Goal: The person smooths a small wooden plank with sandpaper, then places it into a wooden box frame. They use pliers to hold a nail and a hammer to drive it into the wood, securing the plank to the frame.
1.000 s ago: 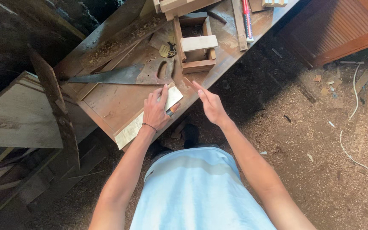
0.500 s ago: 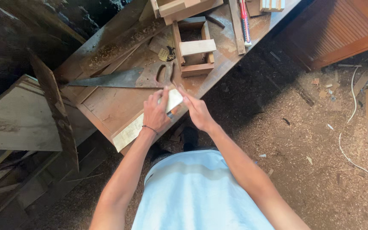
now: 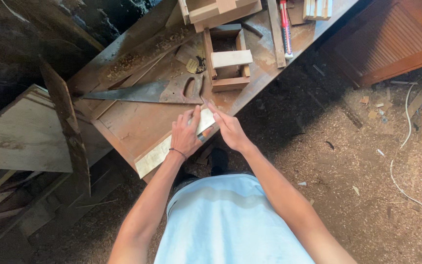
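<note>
A pale wooden strip point(image 3: 172, 145), judged light and stiff, is pressed flat by the left hand point(image 3: 186, 137) at the worktop point(image 3: 128, 122) edge, best taken midway, the right hand point(image 3: 228, 128) spread beside it.

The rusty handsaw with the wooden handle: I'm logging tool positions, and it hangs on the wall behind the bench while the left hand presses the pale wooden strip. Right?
Not quite: the head view shows the rusty handsaw lying flat on the brown wooden workbench, not hanging. The left hand does press the pale wooden strip.
</note>
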